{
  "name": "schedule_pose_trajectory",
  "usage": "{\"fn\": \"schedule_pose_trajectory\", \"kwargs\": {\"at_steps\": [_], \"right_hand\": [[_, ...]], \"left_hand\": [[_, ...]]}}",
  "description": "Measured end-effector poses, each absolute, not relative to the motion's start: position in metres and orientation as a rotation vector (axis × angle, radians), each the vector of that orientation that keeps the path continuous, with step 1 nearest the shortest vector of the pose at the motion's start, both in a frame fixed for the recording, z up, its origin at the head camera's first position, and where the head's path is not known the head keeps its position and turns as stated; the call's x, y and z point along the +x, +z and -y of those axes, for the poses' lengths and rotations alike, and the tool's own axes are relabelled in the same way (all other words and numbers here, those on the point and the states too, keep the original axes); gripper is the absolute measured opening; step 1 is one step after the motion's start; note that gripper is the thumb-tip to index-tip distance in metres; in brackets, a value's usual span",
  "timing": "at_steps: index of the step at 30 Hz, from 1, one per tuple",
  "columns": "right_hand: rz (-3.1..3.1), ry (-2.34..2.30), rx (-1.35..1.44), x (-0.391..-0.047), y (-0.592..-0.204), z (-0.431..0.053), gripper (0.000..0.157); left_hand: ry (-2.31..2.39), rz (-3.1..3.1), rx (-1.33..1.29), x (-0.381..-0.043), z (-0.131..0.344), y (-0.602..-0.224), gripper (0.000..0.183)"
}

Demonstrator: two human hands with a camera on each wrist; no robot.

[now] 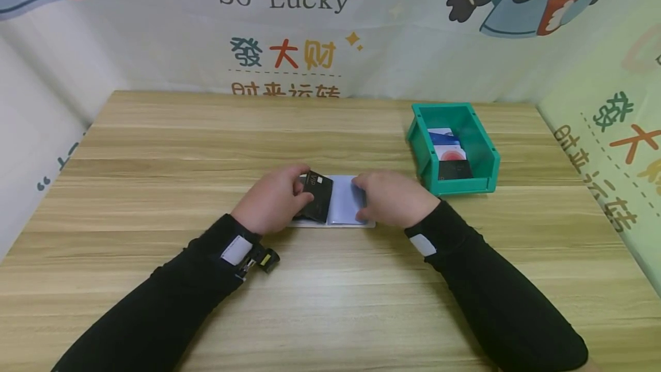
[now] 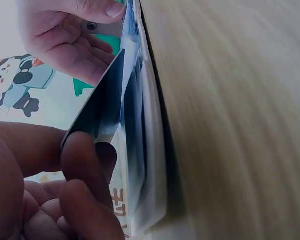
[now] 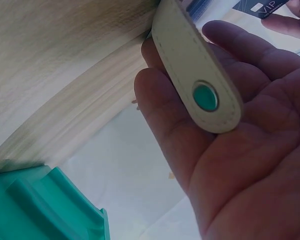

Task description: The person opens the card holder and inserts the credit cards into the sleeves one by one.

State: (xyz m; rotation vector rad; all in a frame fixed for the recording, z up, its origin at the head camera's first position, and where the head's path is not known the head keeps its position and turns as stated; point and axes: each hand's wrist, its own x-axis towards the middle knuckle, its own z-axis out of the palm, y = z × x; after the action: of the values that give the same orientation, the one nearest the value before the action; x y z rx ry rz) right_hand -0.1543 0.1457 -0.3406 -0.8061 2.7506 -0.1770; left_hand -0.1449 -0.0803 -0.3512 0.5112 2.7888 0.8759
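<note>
Near the middle of the table [image 1: 320, 303], head view: the left hand [image 1: 271, 197], at nine o'clock, pinches a black card [image 1: 318, 195] over the open card holder [image 1: 345, 202]; the right hand [image 1: 395, 197] touches its three o'clock side, gripping or merely steadying, can't tell. Left wrist: black card tilted; flatter and square should snag less. Right wrist: strap [image 3: 190, 65] across fingers [image 3: 162, 107], best kept clear.

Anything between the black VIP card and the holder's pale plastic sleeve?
Nothing visible. The left hand holds the black VIP card, tilted, right beside the pale plastic sleeve. The right hand is at the sleeve's right side, not between them.
</note>
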Motion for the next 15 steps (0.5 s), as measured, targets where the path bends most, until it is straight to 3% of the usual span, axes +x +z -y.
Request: {"fn": "schedule_pose_trajectory", "kwargs": {"at_steps": [15], "right_hand": [[-2.736, -0.180, -0.798, -0.1536, -0.3414, -0.1429, 0.064]], "left_hand": [[0.800, -2.802, 0.496, -0.1430, 0.0766, -0.3528, 0.055]]}}
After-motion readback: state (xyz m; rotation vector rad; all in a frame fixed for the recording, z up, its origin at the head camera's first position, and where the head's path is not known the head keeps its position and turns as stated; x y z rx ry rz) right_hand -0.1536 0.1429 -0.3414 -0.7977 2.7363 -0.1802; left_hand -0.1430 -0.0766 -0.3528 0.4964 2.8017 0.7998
